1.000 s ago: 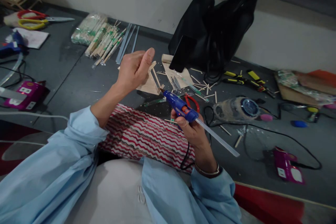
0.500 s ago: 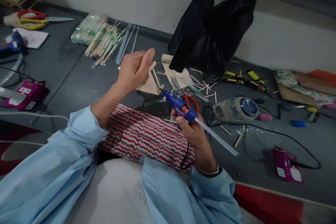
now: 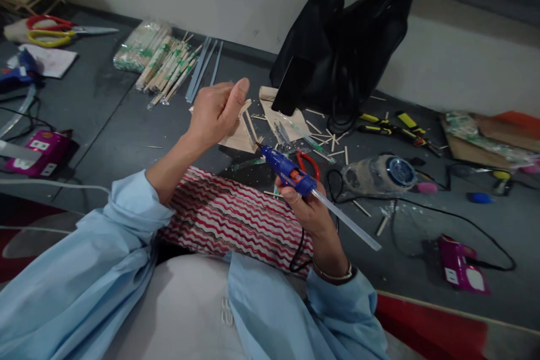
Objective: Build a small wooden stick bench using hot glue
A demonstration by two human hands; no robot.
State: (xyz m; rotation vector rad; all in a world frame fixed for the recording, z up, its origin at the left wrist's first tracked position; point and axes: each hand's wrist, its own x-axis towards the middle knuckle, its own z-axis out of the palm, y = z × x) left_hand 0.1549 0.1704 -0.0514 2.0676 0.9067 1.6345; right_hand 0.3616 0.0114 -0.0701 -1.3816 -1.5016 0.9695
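Observation:
My left hand (image 3: 217, 112) is raised above the grey table, fingers closed round a small piece made of thin wooden sticks (image 3: 248, 121). My right hand (image 3: 306, 208) grips a blue glue gun (image 3: 287, 170) with a clear glue stick poking out of its back. The gun's nozzle points up and left and touches the lower end of the stick piece. Both arms wear light blue sleeves. A red and white striped cloth (image 3: 236, 219) lies under my forearms.
A black bag (image 3: 337, 50) stands at the back. Packs of wooden chopsticks (image 3: 162, 62) lie at the back left, red and yellow scissors (image 3: 50, 31) farther left. Loose sticks, red-handled scissors (image 3: 310, 163), yellow-handled pliers (image 3: 388, 126), a tape roll (image 3: 379, 175), cables and magenta power adapters (image 3: 459, 264) are scattered around.
The glue gun has crept slightly up and left toward the stick piece. My left hand has held still.

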